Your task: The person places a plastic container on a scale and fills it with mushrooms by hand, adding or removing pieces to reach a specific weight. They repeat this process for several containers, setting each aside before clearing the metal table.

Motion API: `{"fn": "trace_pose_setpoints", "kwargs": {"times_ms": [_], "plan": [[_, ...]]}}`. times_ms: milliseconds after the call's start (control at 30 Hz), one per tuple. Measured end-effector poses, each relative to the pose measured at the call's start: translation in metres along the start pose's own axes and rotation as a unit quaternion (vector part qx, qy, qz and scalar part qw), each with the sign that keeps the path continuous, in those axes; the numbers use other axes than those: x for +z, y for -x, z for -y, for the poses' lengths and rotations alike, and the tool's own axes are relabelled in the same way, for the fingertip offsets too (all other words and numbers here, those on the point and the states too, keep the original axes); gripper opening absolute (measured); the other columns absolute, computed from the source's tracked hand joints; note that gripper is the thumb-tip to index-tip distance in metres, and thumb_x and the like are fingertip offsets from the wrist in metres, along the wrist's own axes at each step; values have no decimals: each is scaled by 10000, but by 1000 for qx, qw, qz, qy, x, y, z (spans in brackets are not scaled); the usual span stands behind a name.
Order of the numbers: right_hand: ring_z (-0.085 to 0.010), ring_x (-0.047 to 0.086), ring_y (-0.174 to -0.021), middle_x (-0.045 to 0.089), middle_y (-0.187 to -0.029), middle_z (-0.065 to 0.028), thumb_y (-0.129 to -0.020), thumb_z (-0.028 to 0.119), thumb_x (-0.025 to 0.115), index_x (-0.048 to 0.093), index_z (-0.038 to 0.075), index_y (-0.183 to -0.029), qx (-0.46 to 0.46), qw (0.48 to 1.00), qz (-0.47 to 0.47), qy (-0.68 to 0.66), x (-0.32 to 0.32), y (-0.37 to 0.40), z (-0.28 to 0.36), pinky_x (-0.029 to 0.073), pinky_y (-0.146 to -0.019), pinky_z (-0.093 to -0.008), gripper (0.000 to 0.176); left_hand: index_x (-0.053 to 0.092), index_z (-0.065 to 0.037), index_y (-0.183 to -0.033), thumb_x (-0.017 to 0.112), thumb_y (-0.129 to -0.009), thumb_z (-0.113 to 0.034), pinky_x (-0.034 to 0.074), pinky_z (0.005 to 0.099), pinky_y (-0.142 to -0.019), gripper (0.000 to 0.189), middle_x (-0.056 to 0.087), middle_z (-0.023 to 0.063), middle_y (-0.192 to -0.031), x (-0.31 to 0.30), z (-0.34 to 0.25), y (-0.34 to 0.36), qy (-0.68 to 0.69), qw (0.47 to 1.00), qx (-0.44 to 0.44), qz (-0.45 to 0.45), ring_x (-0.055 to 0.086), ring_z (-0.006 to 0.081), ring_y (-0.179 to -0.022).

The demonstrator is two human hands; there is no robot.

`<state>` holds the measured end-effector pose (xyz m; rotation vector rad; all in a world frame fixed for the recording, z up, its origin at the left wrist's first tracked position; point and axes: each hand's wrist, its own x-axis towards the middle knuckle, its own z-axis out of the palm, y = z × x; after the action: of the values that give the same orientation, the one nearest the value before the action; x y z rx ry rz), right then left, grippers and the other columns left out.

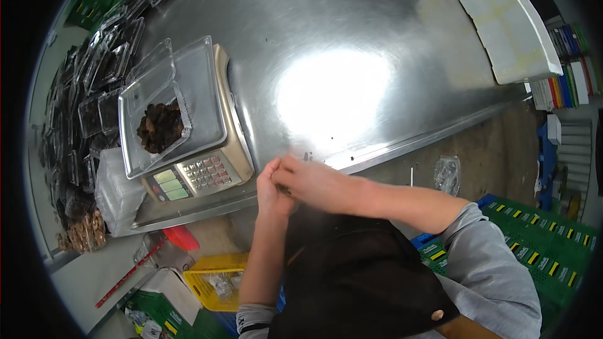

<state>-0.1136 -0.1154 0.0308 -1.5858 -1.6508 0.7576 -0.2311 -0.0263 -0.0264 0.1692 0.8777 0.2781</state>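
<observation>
My left hand [272,189] and my right hand [319,183] meet in front of the table's near edge, just right of the scale. Fingers of both are curled and pressed together. Whatever they may hold between them is hidden. Closest to them is a beige digital scale [233,164] with a keypad and a lit display. On its clear weighing plate [200,75] sits an open clear plastic clamshell box [186,112]. Dark brown, wrinkled, mushroom-like pieces [161,128] fill its lower half.
Many filled clear boxes [100,69] are piled along the left, beside stacked clear lids or trays [116,191]. A white foam box [502,22] stands at the far right of the steel table [251,19]. Below are a yellow crate [202,282] and green crates [546,245].
</observation>
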Motion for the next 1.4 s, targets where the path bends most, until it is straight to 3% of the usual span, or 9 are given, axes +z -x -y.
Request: {"fn": "trace_pose_setpoints", "kwargs": {"times_ms": [33,100,200,267,367,500,967,1067,1400], "plan": [[-352,606,-912,502,-1068,-166,-815,18,571,504,-5,-1108,12,999,22,45,7,0,5,514,-768,-395,301,602,-12,-881,416,-943,-219,509,347,-645,286,630,113,-858,5,3,-2,-24,998,34,-51,608,227,-770],[-352,595,-961,531,-1054,-152,-818,18,565,531,0,-1104,43,999,1,15,7,4,15,508,-796,-397,288,609,-1,-897,415,-935,-205,517,357,-803,284,634,115,-879,-5,3,-2,-4,999,15,42,616,246,-852],[-334,597,-971,567,-1023,-146,-807,-1,575,572,24,-1098,74,989,-1,-131,-22,0,10,501,-810,-397,292,570,7,-863,441,-919,-194,512,334,-599,245,591,131,-854,-1,2,7,39,990,23,-130,566,255,-734],[-340,613,-891,599,-975,-161,-806,16,591,616,61,-1073,71,991,-103,-36,-32,6,-31,496,-803,-391,272,553,-4,-822,483,-895,-191,404,279,-431,213,509,103,-772,-22,-6,12,58,989,-51,123,484,210,-639],[-348,611,-890,604,-978,-170,-788,-3,567,618,33,-1067,130,989,-33,55,-18,13,-99,500,-800,-400,286,538,-13,-794,505,-882,-184,285,248,-360,195,449,89,-738,-23,-11,22,71,994,-21,82,419,182,-593],[-327,590,-940,587,-949,-144,-798,17,564,629,51,-974,70,993,48,83,23,20,-115,496,-824,-394,191,539,-13,-793,498,-894,-200,325,247,-370,216,465,89,-755,-33,-18,31,92,993,-3,76,434,181,-600],[-287,574,-995,546,-1013,-118,-858,82,508,569,61,-1133,53,968,246,8,7,-1,-116,496,-830,-390,282,541,-15,-789,524,-884,-194,322,243,-368,203,485,87,-749,-50,-18,45,118,991,15,58,435,174,-590],[-272,580,-978,537,-982,-111,-868,135,508,585,55,-1064,-148,940,277,135,16,-16,-114,507,-824,-381,225,543,-17,-790,526,-884,-190,324,245,-370,198,485,85,-748,-49,-16,47,115,992,19,57,437,175,-589],[-309,629,-894,605,-857,-113,-841,144,542,645,51,-891,-167,898,357,193,11,-30,-102,522,-784,-415,147,539,-17,-783,526,-876,-181,318,235,-360,189,488,92,-750,-41,-11,46,109,993,-4,46,437,178,-585]]}}
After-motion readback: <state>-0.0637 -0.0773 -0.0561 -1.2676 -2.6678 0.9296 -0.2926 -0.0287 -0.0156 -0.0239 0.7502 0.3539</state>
